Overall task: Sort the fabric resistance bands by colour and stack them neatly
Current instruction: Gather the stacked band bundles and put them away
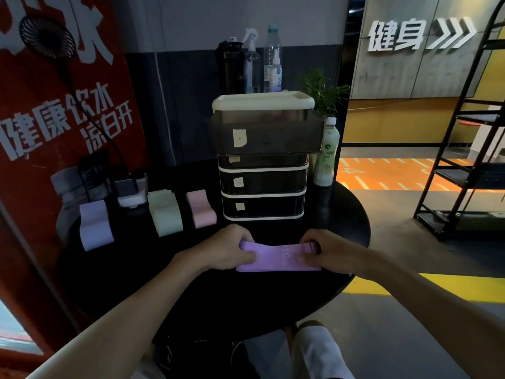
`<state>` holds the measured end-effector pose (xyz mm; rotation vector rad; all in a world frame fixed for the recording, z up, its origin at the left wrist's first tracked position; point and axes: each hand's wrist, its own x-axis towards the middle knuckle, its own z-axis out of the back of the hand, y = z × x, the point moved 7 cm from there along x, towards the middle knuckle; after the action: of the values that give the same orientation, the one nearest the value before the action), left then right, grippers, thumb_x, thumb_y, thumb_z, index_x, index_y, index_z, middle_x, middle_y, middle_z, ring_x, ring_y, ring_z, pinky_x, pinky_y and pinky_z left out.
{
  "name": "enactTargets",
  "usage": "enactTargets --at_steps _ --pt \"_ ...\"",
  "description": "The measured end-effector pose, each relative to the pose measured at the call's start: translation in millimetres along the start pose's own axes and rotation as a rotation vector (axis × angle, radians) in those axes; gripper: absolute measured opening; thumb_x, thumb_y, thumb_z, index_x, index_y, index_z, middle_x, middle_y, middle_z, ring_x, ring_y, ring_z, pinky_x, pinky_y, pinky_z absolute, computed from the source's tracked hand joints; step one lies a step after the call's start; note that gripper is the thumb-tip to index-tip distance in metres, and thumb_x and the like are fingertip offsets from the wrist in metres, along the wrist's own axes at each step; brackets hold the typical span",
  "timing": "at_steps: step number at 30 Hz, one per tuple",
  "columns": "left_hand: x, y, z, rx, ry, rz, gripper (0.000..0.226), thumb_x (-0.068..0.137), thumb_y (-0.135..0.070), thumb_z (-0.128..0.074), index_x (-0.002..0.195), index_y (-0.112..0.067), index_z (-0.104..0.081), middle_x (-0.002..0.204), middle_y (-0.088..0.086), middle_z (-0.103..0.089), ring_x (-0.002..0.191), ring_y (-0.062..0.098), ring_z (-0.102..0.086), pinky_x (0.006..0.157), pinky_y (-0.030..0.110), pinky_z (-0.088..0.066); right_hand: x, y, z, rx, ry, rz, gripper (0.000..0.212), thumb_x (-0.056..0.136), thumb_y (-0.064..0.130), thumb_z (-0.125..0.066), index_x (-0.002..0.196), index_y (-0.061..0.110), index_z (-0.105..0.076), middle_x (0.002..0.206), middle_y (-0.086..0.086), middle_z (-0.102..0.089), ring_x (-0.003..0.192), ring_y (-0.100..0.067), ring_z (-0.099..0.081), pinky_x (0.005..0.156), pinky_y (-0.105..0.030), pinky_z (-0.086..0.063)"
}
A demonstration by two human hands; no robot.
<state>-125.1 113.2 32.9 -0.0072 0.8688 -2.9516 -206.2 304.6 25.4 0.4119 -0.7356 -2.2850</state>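
Holding purple band (pixel 278 257) mid-frame, left hand (pixel 228 250) and right hand (pixel 329 251) each pinch-grip one end. Pull flat, square edges, lay flush on lilac stack (pixel 95 225) at left.

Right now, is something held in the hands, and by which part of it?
One purple band, spread flat between both hands: the left hand grips its left end, the right hand grips its right end.

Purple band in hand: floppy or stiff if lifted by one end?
Probably floppy: the purple band, gripped at both ends by left hand and right hand, looks like thin fabric, so likely light too. Shouldn't roll: it lies flat on the table.
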Motion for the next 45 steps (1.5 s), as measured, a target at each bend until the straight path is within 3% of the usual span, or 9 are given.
enactTargets --at_steps 5,8,13,17,23,28,32,35,45 --pt "-15 -9 13 -0.113 -0.067 -0.068 0.008 0.084 -0.022 -0.075 0.088 -0.024 -0.069 0.087 -0.007 -0.069 0.080 0.007 -0.063 0.076 0.028 -0.051 -7 4 5 0.091 -0.047 0.046 0.017 0.087 0.024 -0.071 0.097 0.018 -0.059 0.085 0.000 -0.057 0.071 -0.007 -0.050 0.057 -0.018 -0.039" --pt "-25 -26 40 -0.129 -0.146 -0.130 0.009 0.085 -0.017 -0.074 0.086 -0.024 -0.069 0.087 -0.005 -0.070 0.082 0.010 -0.065 0.074 0.026 -0.051 -12 21 23 0.241 -0.093 0.134 0.021 0.084 0.016 -0.074 0.098 0.021 -0.058 0.087 -0.002 -0.065 0.070 -0.010 -0.057 0.062 -0.023 -0.046" --pt "-37 -70 116 -0.082 -0.311 -0.216 0.012 0.084 -0.015 -0.075 0.090 -0.024 -0.070 0.090 -0.004 -0.071 0.078 0.006 -0.064 0.066 0.020 -0.050 -25 74 88 0.169 -0.244 0.336 0.019 0.087 0.016 -0.071 0.099 0.029 -0.066 0.096 0.001 -0.069 0.087 -0.016 -0.066 0.078 -0.033 -0.054" --pt "-41 -111 180 -0.036 -0.446 -0.316 0.013 0.080 -0.017 -0.081 0.091 -0.020 -0.073 0.087 -0.002 -0.072 0.079 0.014 -0.067 0.072 0.027 -0.054 -35 120 147 0.196 -0.403 0.466 0.018 0.084 0.010 -0.072 0.094 0.025 -0.068 0.090 0.003 -0.068 0.079 -0.005 -0.064 0.070 -0.020 -0.053" --pt "-10 -145 241 0.013 -0.546 -0.331 0.016 0.080 -0.017 -0.082 0.094 -0.017 -0.075 0.076 -0.009 -0.068 0.057 -0.007 -0.057 0.055 0.007 -0.043 -13 155 218 0.094 -0.621 0.501 0.017 0.082 0.016 -0.075 0.096 0.021 -0.068 0.082 0.007 -0.067 0.065 0.002 -0.062 0.061 -0.015 -0.050" --pt "24 -134 244 0.012 -0.496 -0.267 0.018 0.078 -0.014 -0.083 0.094 -0.012 -0.075 0.076 -0.010 -0.066 0.065 -0.004 -0.059 0.059 0.008 -0.043 30 147 227 0.075 -0.542 0.382 0.014 0.082 0.013 -0.075 0.094 0.013 -0.069 0.083 -0.002 -0.068 0.067 -0.012 -0.067 0.056 -0.018 -0.053" --pt "46 -109 236 0.048 -0.434 -0.219 0.018 0.076 -0.015 -0.084 0.092 -0.013 -0.078 0.095 0.000 -0.075 0.085 0.016 -0.068 0.080 0.030 -0.057 61 139 219 -0.031 -0.475 0.306 0.019 0.078 0.018 -0.080 0.095 0.013 -0.073 0.088 0.000 -0.068 0.083 -0.017 -0.066 0.072 -0.029 -0.055" --pt "53 -99 230 0.105 -0.401 -0.220 0.012 0.077 -0.009 -0.080 0.087 -0.015 -0.079 0.097 -0.001 -0.076 0.090 0.016 -0.069 0.085 0.031 -0.057 73 136 213 -0.104 -0.421 0.261 0.011 0.076 0.025 -0.080 0.086 0.025 -0.076 0.091 0.007 -0.068 0.091 -0.014 -0.063 0.084 -0.034 -0.052" --pt "56 -101 231 0.140 -0.315 -0.249 0.008 0.081 -0.018 -0.081 0.087 -0.017 -0.076 0.103 -0.002 -0.074 0.088 0.009 -0.070 0.087 0.031 -0.058 62 142 212 -0.035 -0.336 0.307 0.015 0.079 0.016 -0.078 0.093 0.011 -0.075 0.092 -0.001 -0.070 0.085 -0.012 -0.063 0.071 -0.019 -0.050"
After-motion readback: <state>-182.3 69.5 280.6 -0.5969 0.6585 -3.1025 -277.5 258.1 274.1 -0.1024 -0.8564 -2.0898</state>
